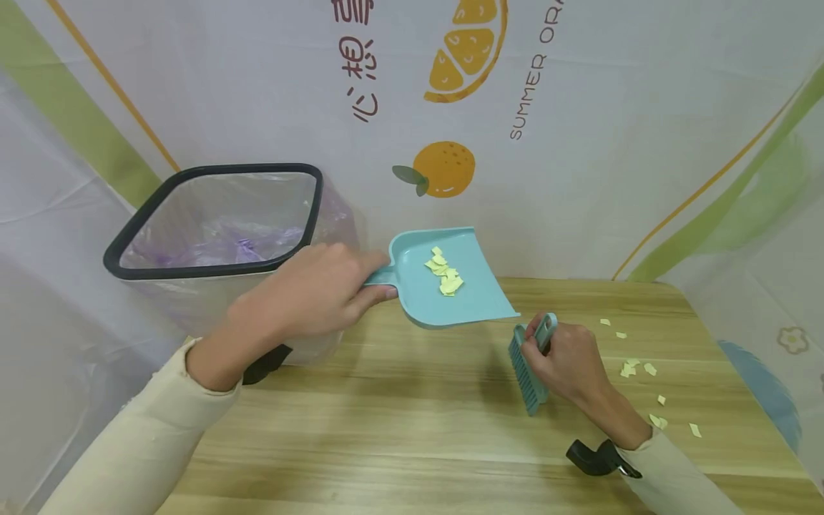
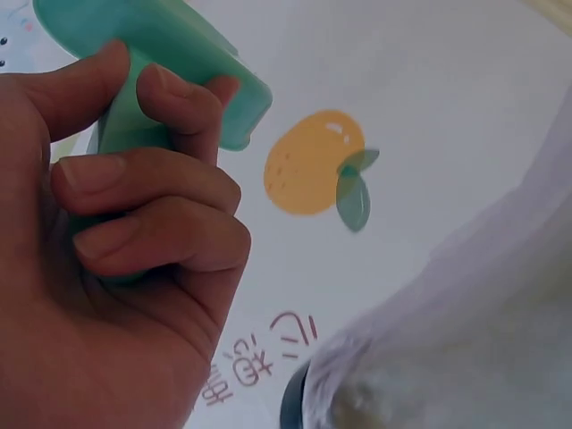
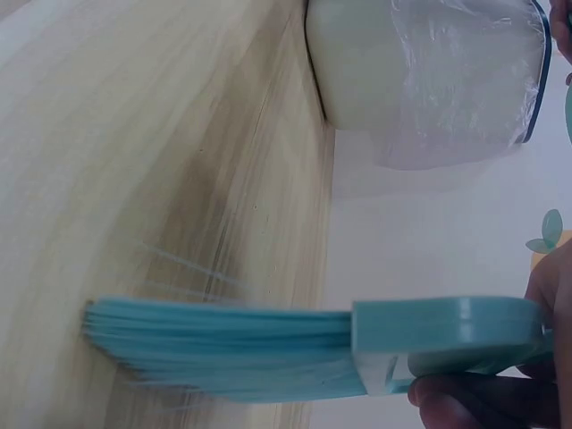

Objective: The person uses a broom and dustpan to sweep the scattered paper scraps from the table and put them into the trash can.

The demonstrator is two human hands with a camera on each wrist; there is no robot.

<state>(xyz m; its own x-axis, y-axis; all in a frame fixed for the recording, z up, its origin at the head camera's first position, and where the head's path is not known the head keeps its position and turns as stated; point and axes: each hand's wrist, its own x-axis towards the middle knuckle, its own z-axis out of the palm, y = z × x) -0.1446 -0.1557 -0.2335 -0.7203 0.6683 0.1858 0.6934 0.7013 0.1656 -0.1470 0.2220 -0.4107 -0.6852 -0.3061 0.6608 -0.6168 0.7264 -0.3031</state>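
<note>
A light-blue dustpan [image 1: 476, 265] is held up by its handle in my left hand [image 1: 322, 290], beside the bin. Several pale-yellow paper scraps [image 1: 450, 280] lie in the pan. From the left wrist view, the fingers [image 2: 161, 179] are wrapped round the handle. My right hand [image 1: 569, 361] grips the handle of a matching hand brush [image 1: 529, 375], its bristles hanging down over the wooden table. In the right wrist view the brush's bristles [image 3: 223, 349] point toward the table top, their tips close to it.
A bin with a black rim [image 1: 212, 272] and a clear purplish liner [image 1: 244, 247] stands at the left. More yellow scraps [image 1: 629, 368] are scattered on the wooden table [image 1: 412, 443] right of the brush. A white printed curtain [image 1: 579, 200] hangs behind and along the sides.
</note>
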